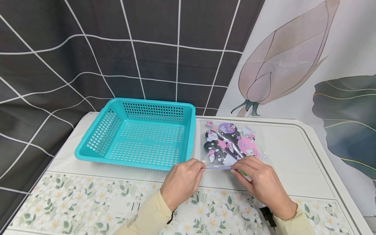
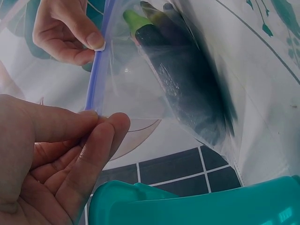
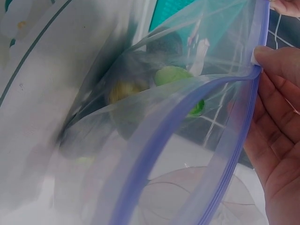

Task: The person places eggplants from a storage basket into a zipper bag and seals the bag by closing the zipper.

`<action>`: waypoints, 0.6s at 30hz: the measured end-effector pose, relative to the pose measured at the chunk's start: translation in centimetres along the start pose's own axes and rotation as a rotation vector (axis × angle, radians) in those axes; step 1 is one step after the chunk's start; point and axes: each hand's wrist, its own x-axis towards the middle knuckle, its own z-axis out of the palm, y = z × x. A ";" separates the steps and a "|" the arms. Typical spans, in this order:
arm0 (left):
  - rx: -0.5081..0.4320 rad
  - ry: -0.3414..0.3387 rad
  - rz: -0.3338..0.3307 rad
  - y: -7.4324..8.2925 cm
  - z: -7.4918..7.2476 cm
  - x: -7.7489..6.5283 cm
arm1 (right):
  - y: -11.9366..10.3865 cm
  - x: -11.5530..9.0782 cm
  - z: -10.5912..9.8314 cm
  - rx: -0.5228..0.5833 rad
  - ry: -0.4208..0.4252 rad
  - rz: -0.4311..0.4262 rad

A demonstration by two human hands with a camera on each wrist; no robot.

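A clear zip bag (image 1: 216, 153) with pink and purple cartoon prints lies on the table. Inside it are dark eggplants (image 2: 183, 89), one with a green stem end. My left hand (image 1: 184, 176) pinches the left end of the bag's purple zip strip (image 2: 97, 77) between thumb and forefinger. Farther right along the strip, my right hand (image 1: 261, 179) pinches the small white slider (image 3: 255, 57). Between the two hands the strip looks closed. Beyond the slider, in the right wrist view, its two edges gape apart.
A turquoise plastic basket (image 1: 129, 164) with slotted walls stands left of the bag, close beside it. A flowered mat (image 1: 97, 199) covers the front of the white table (image 1: 293, 147). Behind the table hang a dark checked curtain (image 1: 158, 62) and a pale curtain with printed plants (image 1: 282, 65).
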 end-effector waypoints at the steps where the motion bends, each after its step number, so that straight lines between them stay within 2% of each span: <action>1: -0.001 0.000 0.000 0.0 0.0 0.0 | 0.0 0.0 0.0 0.001 0.000 0.000; 18: -0.002 0.001 0.004 0.0 0.0 0.0 | 0.0 0.0 -0.2 0.002 -0.006 0.003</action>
